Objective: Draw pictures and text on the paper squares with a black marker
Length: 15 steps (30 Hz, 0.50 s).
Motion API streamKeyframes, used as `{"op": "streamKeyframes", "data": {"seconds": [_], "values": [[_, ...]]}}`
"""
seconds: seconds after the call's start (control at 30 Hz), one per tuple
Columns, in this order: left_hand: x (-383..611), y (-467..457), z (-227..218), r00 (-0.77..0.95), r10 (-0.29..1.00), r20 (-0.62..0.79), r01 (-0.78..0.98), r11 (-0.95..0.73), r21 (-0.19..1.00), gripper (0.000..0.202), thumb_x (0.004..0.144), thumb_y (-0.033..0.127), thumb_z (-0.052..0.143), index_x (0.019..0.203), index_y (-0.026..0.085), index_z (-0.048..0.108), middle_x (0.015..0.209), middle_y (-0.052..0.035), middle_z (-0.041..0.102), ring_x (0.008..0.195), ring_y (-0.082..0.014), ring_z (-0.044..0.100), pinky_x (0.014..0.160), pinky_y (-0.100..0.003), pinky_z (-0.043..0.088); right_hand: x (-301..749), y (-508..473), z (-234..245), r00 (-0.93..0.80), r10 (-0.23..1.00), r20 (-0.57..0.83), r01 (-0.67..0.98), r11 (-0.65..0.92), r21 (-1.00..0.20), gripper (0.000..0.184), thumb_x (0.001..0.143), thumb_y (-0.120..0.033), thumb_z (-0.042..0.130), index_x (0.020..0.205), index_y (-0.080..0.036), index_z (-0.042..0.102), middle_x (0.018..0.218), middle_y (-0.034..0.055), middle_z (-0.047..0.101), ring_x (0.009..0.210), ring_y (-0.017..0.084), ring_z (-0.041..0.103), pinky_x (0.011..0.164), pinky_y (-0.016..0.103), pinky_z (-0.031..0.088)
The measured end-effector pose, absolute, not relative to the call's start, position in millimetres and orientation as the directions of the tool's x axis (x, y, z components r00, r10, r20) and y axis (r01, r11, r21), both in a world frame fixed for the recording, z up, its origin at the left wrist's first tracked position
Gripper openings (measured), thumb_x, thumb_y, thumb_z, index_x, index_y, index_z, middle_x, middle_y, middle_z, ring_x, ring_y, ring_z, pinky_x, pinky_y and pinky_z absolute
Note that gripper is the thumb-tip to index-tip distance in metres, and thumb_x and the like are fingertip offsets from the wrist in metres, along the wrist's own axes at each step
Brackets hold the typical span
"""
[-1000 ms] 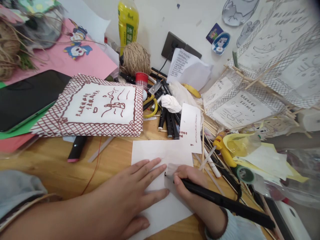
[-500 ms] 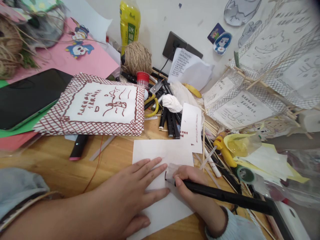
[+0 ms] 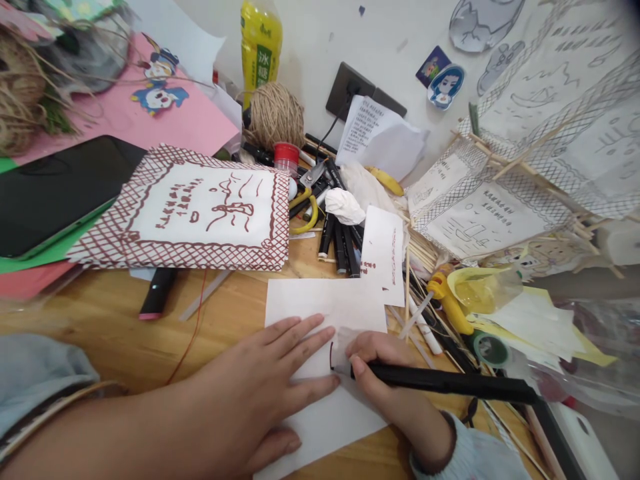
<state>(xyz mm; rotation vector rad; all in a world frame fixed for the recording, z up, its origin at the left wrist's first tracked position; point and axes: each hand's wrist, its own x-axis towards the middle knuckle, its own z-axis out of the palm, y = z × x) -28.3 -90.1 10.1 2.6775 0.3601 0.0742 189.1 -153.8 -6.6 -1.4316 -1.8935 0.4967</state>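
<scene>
A white sheet of paper (image 3: 295, 300) lies on the wooden table before me. My left hand (image 3: 280, 390) rests flat on it, fingers spread. My right hand (image 3: 385, 373) grips a black marker (image 3: 445, 380), whose tip touches the sheet just right of my left fingertips. A short dark red line (image 3: 331, 355) runs down to that tip. Beyond the sheet, on the left, lies a paper panel (image 3: 200, 207) with a brown-red crosshatched border, writing and a drawing. A small white paper piece (image 3: 383, 247) with brown-red marks sits at the sheet's far right corner.
Several black markers (image 3: 340, 247) and yellow-handled scissors (image 3: 313, 213) lie beyond the sheet. A twine ball (image 3: 276, 117) stands by a yellow bottle (image 3: 261, 47). To the right are a yellow glue gun (image 3: 453, 303), tape (image 3: 491, 349) and a paper-and-stick lantern (image 3: 493, 207). A black tablet (image 3: 65, 193) lies left.
The dark red line has grown longer toward me. The marker's tip has moved slightly down the sheet and its rear end has risen a little. My left hand stays in place.
</scene>
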Motion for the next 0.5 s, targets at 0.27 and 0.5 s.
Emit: {"op": "streamKeyframes", "data": {"seconds": [0.27,0.5], "values": [[-29.6,-90.2,6.6,0.963,0.27,0.008,0.238,-0.864,0.443,0.061,0.079,0.029,0.071,0.137,0.028,0.051,0.154,-0.0126,0.032,0.141,-0.0348,0.028,0.112,-0.049,0.03,190.0,-155.4,-5.1,-0.132,0.954,0.27,0.654,0.288,-0.7,0.032,0.088,-0.029,0.054,0.057,-0.022,0.051,0.058,0.0012,0.064,0.056,0.016,0.064,0.055,0.027,0.051],[-25.6,-89.0,13.1,0.964,0.262,-0.038,0.256,-0.882,0.395,0.066,0.075,0.029,0.074,0.138,0.031,0.051,0.151,-0.0148,0.037,0.137,-0.0378,0.035,0.108,-0.052,0.035,191.2,-155.6,-5.5,-0.124,0.953,0.275,0.709,0.279,-0.648,0.03,0.085,-0.024,0.051,0.055,-0.022,0.049,0.054,0.0002,0.062,0.052,0.015,0.062,0.051,0.025,0.049]]}}
